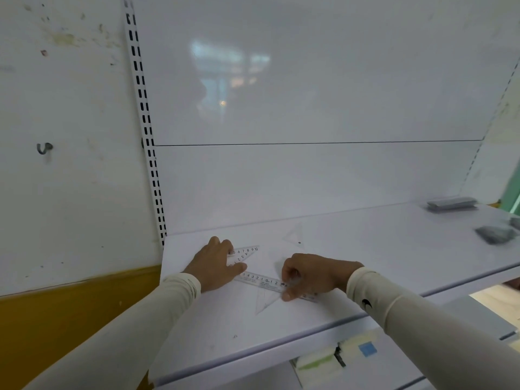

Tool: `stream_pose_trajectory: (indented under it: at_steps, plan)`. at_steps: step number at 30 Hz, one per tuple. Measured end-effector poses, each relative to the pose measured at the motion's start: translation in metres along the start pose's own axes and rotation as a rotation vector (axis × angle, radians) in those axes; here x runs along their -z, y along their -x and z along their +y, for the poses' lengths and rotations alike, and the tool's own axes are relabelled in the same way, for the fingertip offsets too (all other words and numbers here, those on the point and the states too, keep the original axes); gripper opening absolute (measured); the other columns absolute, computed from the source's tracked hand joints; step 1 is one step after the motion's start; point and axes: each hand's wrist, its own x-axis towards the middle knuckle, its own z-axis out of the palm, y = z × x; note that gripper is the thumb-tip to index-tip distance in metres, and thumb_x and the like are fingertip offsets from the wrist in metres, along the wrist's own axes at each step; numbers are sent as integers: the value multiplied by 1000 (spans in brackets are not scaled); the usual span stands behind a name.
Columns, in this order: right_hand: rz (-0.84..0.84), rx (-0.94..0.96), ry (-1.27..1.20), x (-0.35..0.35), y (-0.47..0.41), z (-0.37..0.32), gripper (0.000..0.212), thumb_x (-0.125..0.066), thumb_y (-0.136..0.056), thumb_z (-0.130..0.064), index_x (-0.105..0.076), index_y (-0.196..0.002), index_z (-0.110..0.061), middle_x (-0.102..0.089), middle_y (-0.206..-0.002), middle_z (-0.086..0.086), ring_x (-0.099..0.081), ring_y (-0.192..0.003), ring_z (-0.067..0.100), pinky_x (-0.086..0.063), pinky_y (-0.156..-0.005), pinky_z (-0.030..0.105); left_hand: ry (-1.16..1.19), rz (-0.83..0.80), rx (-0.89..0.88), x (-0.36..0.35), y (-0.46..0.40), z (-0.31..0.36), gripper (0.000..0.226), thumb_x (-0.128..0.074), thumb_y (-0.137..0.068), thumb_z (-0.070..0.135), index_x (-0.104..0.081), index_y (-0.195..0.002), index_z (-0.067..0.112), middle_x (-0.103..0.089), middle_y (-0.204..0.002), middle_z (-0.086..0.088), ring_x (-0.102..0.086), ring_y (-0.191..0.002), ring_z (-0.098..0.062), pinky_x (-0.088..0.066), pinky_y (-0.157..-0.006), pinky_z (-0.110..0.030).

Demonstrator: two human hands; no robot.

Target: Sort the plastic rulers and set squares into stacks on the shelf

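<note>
On the white shelf (365, 249) lie several clear plastic pieces. A small set square (246, 253) with printed numbers sits at the back left, and my left hand (215, 266) rests flat on its left part with fingers straight. A clear straight ruler (263, 281) lies across the front. My right hand (306, 277) pinches its right end with curled fingers. Another clear set square (266, 301) lies under the ruler, pointing toward the shelf's front. A faint clear triangle (295, 235) lies farther back.
Two grey stacks (451, 203) (496, 234) sit at the shelf's far right. The slotted upright (146, 130) and wall bound the left side. Below the front edge, a lower shelf holds paper packs (365, 349).
</note>
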Motion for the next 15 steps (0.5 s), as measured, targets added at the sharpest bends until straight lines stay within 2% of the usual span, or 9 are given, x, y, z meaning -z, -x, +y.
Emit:
stream_pose_trajectory:
  at_steps: [4, 6, 9, 12, 15]
  plan:
    - [14, -13, 34, 0, -1, -3, 32, -70, -81, -47, -50, -97, -27, -50, -99, -9, -49, -89, 13, -36, -73, 22, 13, 84, -7, 7, 4, -6, 38, -57, -87, 51, -49, -110, 22, -40, -107, 3, -46, -103, -17, -39, -86, -28]
    - [59, -28, 31, -2, -1, -3, 30, -68, -81, -44, -48, -97, -28, -52, -94, -11, -51, -85, 13, -37, -67, 21, -15, 91, -4, 10, 6, -12, 42, -56, -87, 53, -52, -116, 24, -40, -107, 3, -44, -109, -18, -38, -88, -29]
    - [113, -65, 24, -4, -2, -2, 27, -61, -85, -38, -47, -105, -27, -56, -93, -11, -54, -86, 15, -38, -67, 22, -67, 95, 13, 14, 9, -22, 53, -54, -86, 58, -50, -130, 27, -42, -115, 1, -40, -117, -18, -39, -95, -32]
    - [140, -89, 54, -7, -5, -4, 29, -52, -89, -34, -50, -117, -26, -55, -95, -10, -52, -88, 16, -39, -74, 25, -91, 91, 17, 16, 11, -31, 62, -50, -87, 62, -44, -139, 28, -44, -123, 0, -40, -119, -18, -40, -98, -33]
    - [189, -106, 37, -13, -9, -5, 31, -44, -91, -30, -52, -121, -25, -57, -109, -4, -55, -98, 19, -43, -85, 31, -73, 113, 11, 20, 14, -40, 62, -49, -90, 59, -40, -142, 26, -47, -123, 0, -42, -116, -17, -41, -96, -33]
